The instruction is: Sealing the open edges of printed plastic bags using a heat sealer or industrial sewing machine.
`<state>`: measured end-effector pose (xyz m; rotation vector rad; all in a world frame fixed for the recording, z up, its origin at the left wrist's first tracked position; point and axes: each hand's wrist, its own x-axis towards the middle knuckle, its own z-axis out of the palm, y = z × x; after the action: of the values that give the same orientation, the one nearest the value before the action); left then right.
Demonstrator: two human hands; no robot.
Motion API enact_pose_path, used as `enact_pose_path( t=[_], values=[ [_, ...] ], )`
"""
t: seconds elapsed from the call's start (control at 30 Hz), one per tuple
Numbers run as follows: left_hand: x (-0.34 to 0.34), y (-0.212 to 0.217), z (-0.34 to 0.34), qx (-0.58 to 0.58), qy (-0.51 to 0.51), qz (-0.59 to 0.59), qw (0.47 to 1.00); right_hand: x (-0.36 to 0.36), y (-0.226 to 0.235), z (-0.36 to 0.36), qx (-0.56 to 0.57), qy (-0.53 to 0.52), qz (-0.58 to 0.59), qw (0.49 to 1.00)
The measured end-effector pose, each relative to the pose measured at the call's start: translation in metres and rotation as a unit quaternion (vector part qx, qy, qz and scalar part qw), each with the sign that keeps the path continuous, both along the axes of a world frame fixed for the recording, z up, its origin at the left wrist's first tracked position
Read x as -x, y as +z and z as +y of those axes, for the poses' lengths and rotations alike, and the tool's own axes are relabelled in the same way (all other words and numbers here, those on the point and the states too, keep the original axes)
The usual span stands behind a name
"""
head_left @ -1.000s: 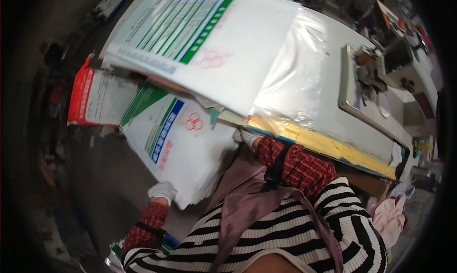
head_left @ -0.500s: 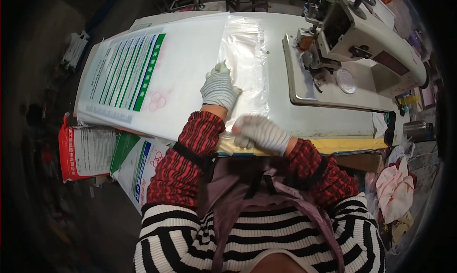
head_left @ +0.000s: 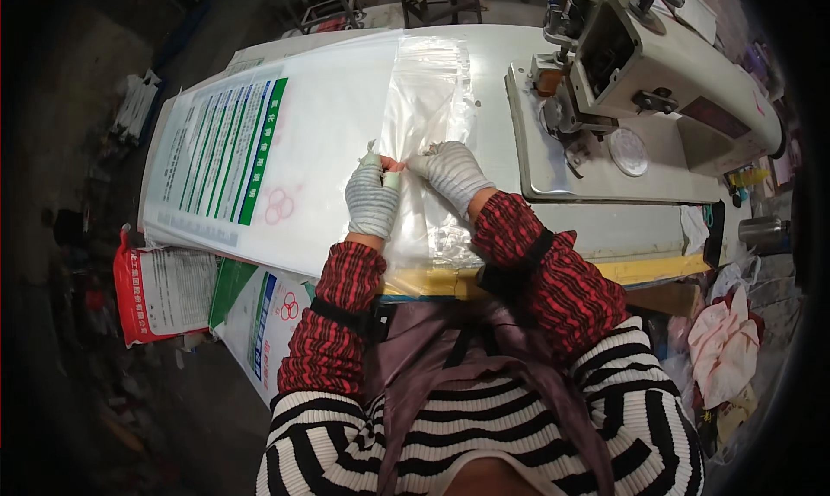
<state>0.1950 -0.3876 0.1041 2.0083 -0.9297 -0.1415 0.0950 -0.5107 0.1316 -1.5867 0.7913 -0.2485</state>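
White printed sacks [head_left: 324,98] lie stacked flat on the table, with green and blue print toward their left end. From the right end of the top sack sticks out a clear plastic liner [head_left: 432,76], wrinkled and shiny. My left hand [head_left: 373,200], in a striped grey-white glove with bare fingertips showing, pinches the liner at the sack's edge. Close beside it, my right hand [head_left: 454,174], gloved alike, has its fingers closed on the same liner. Creases run through the film from between the two hands.
An industrial sewing machine [head_left: 644,76] stands on the table's right side, on a raised bed. A yellow strip [head_left: 631,275] edges the table's front. Red-and-white and green-and-white sacks [head_left: 169,293] lie below left. A pink cloth [head_left: 724,353] and a metal cup [head_left: 762,230] are at right.
My right hand has moved up and forward from the table's front edge onto the liner, beside my left. My left hand has come slightly nearer and left. The film is now gathered between them.
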Motion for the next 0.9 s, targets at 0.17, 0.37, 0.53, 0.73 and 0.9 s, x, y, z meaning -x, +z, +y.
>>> enact_pose_path(
  t=[0.17, 0.37, 0.53, 0.73, 0.9],
  values=[
    [-0.002, -0.006, -0.001, 0.007, 0.003, -0.048, 0.999, 0.012, -0.003, -0.001, -0.089, -0.003, -0.02, 0.996],
    [0.0, -0.004, -0.015, -0.002, 0.015, -0.162, 0.987, -0.006, -0.011, -0.004, -0.081, -0.041, -0.043, 0.995],
    [-0.081, -0.003, 0.009, 0.062, 0.247, 0.046, 0.966, 0.006, -0.01, 0.007, -0.122, -0.049, -0.06, 0.989],
    [-0.097, 0.023, 0.081, -0.122, 0.044, -0.006, 0.992, 0.085, 0.003, 0.044, 0.306, 0.028, 0.071, 0.949],
    [0.034, 0.1, 0.088, 0.065, 0.123, 0.161, 0.977, 0.108, 0.052, 0.106, 0.454, 0.037, -0.279, 0.846]
  ],
)
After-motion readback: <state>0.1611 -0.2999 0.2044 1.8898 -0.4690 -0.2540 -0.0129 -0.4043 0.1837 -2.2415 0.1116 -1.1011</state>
